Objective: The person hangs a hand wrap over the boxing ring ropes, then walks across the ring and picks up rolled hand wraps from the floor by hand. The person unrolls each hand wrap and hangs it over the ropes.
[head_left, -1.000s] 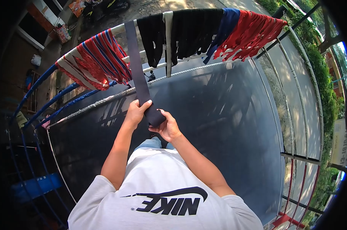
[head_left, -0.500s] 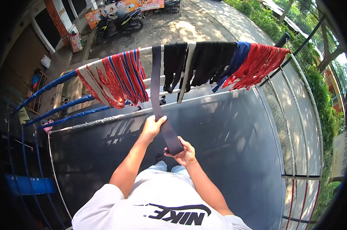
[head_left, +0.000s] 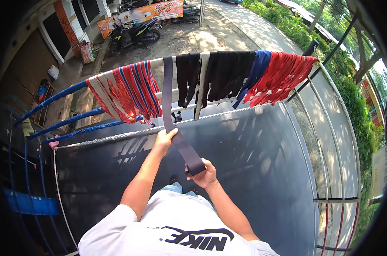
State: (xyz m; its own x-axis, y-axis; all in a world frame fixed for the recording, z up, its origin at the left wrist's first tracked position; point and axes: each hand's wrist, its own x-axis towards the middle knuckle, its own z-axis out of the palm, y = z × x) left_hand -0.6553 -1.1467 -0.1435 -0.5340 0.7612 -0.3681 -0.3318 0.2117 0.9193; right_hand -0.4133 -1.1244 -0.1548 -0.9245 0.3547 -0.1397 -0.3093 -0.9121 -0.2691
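Note:
A long dark grey hand wrap (head_left: 184, 148) hangs over the top ring rope and slants down toward me. My left hand (head_left: 162, 142) is closed on its middle stretch, thumb lying along the edge. Lower and to the right, my right hand (head_left: 205, 176) grips the bottom end, where the cloth turns into a roll; fingers behind the roll are partly hidden. Beside the grey strip on the rope hang black wraps (head_left: 230, 74), a blue wrap (head_left: 256, 70) and red wraps (head_left: 285, 77). To its left are red-and-blue striped wraps (head_left: 139, 87).
I stand on the dark ring canvas (head_left: 253, 158). Blue-covered ropes (head_left: 52, 99) run off to the left, and pale ropes (head_left: 339, 149) border the right side. Beyond the ring are a parked motorbike (head_left: 133, 36), an orange banner (head_left: 140, 18) and a road (head_left: 240, 21).
My view has shifted a little, so the hanging wraps appear lower and further left. My left hand sits slightly further left in view; both hands keep hold of the grey wrap.

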